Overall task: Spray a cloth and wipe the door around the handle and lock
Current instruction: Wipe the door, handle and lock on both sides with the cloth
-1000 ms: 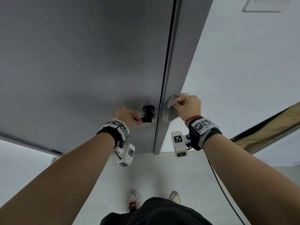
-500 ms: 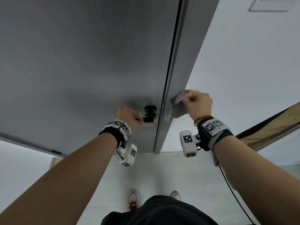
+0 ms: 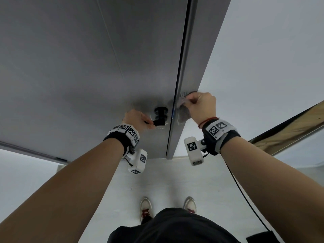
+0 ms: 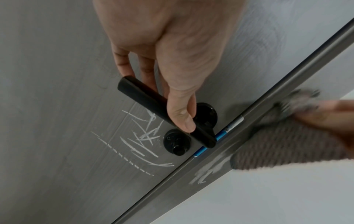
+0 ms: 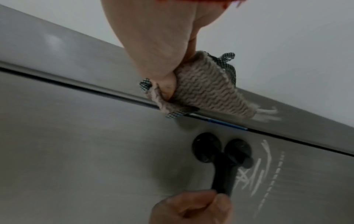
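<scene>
A grey door (image 3: pixel 87 67) fills the head view, with a black lever handle (image 3: pixel 158 122) and a round black lock knob (image 4: pixel 177 142) beside it. My left hand (image 3: pixel 138 119) grips the lever handle (image 4: pixel 157 106), thumb over the top. My right hand (image 3: pixel 201 106) holds a grey knitted cloth (image 5: pixel 208 92) bunched against the grey door frame strip (image 3: pixel 191 67) to the right of the handle. White scribble marks (image 4: pixel 141 139) lie on the door below the handle, and a smeared white patch (image 4: pixel 208 171) sits on the frame below the cloth (image 4: pixel 277 145).
A pale wall (image 3: pixel 271 58) stands to the right of the frame. A wooden, metal-edged rail (image 3: pixel 289 127) slants at the far right. My shoes (image 3: pixel 145 206) stand on a pale floor below. A black cable (image 3: pixel 245 195) hangs from my right wrist.
My right hand with the cloth has moved up along the frame strip from about handle height. My left hand has stayed on the lever handle.
</scene>
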